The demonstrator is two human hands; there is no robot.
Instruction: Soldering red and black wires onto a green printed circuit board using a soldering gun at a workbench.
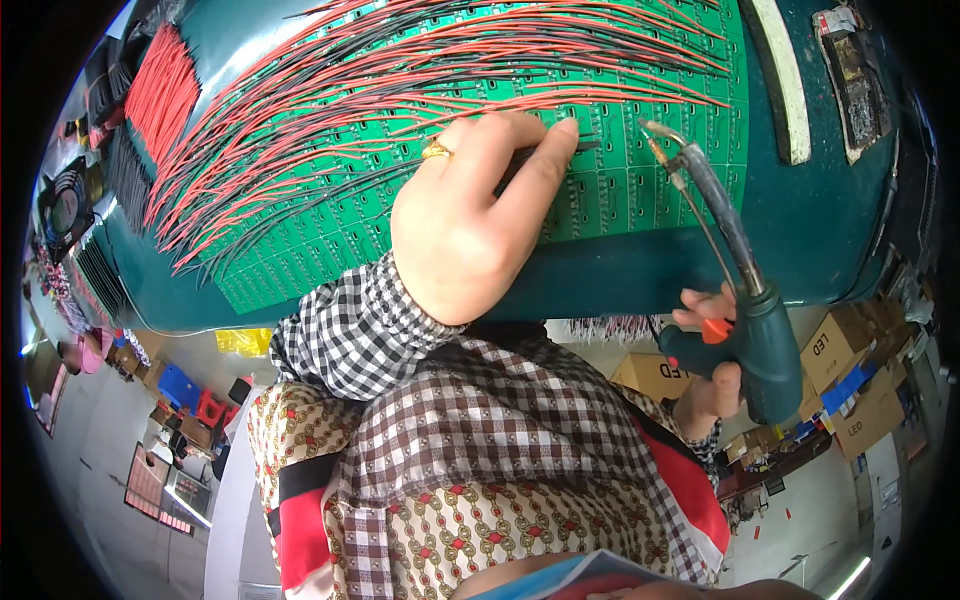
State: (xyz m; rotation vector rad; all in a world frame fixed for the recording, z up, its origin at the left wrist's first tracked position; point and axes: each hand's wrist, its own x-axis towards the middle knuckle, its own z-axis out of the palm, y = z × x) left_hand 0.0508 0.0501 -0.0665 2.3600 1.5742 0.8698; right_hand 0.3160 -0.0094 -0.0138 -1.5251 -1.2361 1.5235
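My left hand (470,220), with a gold ring, rests over a green circuit board panel (625,205). Its thumb and index finger are closed around a thin black wire (587,146), whose end pokes out past the fingertips. Many red and black wires (420,70) fan across the panel beyond that hand. My right hand (718,392) grips a dark green soldering gun (768,360) with a red trigger. The gun's bent metal tube rises over the panel's right part, its tip (652,128) apart from the left fingers. The palm side of my left hand is hidden.
Bundles of red wires (162,90) and black wires (128,180) lie at the left of the dark green table (620,275). A pale curved strip (780,80) and a dirty dark block (855,85) are at the far right. Cardboard boxes (865,415) stand below the table's right side.
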